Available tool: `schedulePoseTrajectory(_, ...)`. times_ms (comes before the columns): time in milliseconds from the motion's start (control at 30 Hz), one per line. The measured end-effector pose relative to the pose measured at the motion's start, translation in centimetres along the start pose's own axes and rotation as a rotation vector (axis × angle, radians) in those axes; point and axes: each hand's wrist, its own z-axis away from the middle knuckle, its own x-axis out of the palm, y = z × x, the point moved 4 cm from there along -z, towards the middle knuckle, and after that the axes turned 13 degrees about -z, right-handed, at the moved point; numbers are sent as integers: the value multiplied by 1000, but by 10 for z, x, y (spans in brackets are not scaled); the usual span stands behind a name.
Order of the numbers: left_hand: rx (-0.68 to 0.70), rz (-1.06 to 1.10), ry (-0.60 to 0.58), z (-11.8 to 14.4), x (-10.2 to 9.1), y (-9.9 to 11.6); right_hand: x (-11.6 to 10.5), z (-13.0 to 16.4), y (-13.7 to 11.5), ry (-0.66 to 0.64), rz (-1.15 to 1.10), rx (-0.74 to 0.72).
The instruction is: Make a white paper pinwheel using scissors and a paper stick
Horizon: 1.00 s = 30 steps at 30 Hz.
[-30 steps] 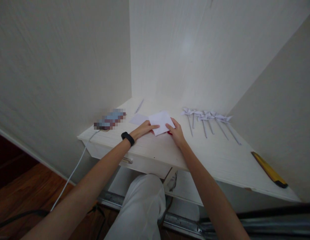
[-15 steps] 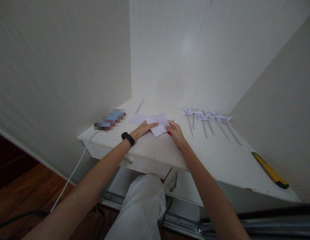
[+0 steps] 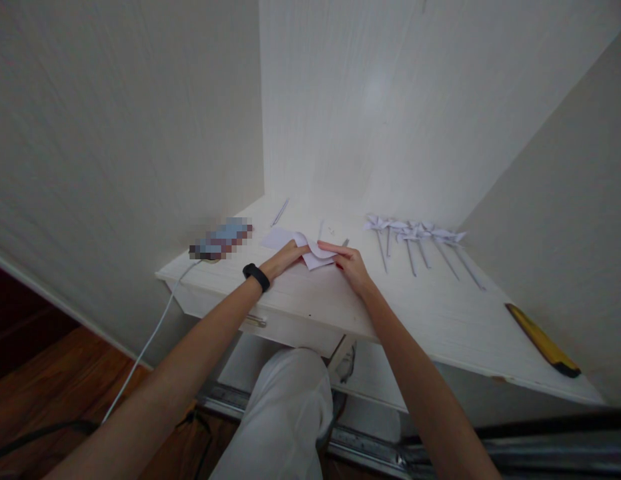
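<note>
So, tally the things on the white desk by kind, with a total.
White paper pinwheels on sticks: about 5; they overlap
White paper sheets: 2, a folded sheet under both hands and a flat sheet
Yellow-and-black utility knife: 1
Thin grey stick: 1
Blurred phone: 1
Total: about 10

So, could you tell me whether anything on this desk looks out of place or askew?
Mostly tidy. The yellow utility knife lies askew close to the desk's front right edge. The paper sheet between the left hand and right hand is curled up, not flat.
</note>
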Motion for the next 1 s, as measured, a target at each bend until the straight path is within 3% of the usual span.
schedulePoseTrajectory(500,-12,29,-207,4,4,9,-9,-4,4,95,237,-57)
schedulePoseTrajectory(1000,-53,-133,-132,2,2,9,-4,-3,5,17,363,-124)
